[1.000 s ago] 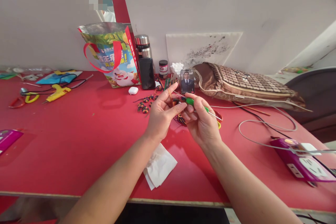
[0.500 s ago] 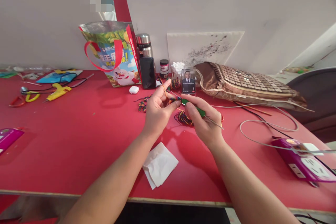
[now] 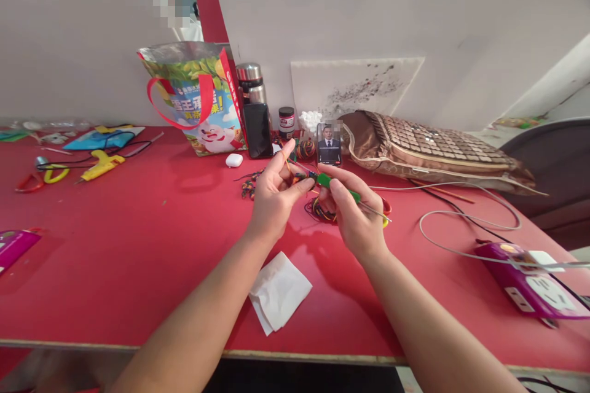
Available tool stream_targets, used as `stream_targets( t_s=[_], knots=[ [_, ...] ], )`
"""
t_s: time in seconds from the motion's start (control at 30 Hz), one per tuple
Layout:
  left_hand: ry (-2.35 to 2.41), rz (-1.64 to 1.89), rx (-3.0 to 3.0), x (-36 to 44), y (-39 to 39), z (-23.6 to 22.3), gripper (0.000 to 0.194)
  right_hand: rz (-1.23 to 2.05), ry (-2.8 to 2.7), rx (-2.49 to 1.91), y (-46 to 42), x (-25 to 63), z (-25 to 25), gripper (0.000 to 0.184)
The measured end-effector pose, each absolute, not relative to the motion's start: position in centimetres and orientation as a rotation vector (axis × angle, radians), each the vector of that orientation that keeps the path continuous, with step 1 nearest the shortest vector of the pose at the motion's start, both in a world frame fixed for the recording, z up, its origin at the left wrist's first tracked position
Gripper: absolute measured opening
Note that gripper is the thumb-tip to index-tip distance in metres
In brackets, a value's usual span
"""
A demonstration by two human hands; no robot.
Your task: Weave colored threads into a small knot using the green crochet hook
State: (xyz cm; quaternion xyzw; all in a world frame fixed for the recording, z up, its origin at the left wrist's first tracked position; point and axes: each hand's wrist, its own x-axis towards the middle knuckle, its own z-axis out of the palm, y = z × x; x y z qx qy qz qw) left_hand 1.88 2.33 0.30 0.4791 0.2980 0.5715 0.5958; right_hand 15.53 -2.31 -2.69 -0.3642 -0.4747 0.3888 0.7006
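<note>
Between thumb and fingers, my left hand point(image 3: 275, 196) pinches a small multicoloured crochet piece point(image 3: 299, 178), with a strand of yarn running over its raised index finger. My right hand point(image 3: 357, 212) grips a crochet hook point(image 3: 350, 192) by its green handle; its front end meets the crochet piece at my left fingertips. The hook's tip is too small to make out. A dark multicoloured coil of yarn point(image 3: 322, 210) lies on the table below my hands. More multicoloured crochet work point(image 3: 249, 187) rests just left of my left hand.
On the red table point(image 3: 138, 258) are a folded tissue point(image 3: 280, 292), a propped phone point(image 3: 329, 144), a dark phone point(image 3: 258, 130), a white earbud case point(image 3: 234, 160) and a printed bag point(image 3: 198, 104). A glue gun point(image 3: 102, 164) lies left; a purple power strip point(image 3: 525, 282) and cable lie right.
The view has shifted very slightly. My right hand has turned a little around the hook, and more of the yellow and red handles behind it shows. My left hand keeps its pinch.
</note>
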Motion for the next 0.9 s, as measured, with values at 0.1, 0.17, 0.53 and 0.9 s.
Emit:
stream_targets(
  t_s=[0.1,0.17,0.53,0.9],
  knots=[
    [0.666,1.35,1.114,1.8,2.3,0.4,0.076,0.895,-1.038,-0.812,-2.0,15.6,-2.7,0.027],
    [0.653,1.359,1.102,1.7,2.2,0.6,0.075,0.898,-1.03,-0.802,-2.0,15.5,-2.7,0.028],
    [0.553,1.335,0.997,1.6,1.9,1.1,0.07,1.085,-0.901,-0.675,-2.2,15.6,-1.5,0.026],
    [0.578,1.36,1.114,1.3,2.2,0.8,0.067,1.029,-0.926,-0.677,-2.2,15.6,-1.7,0.024]
  ],
)
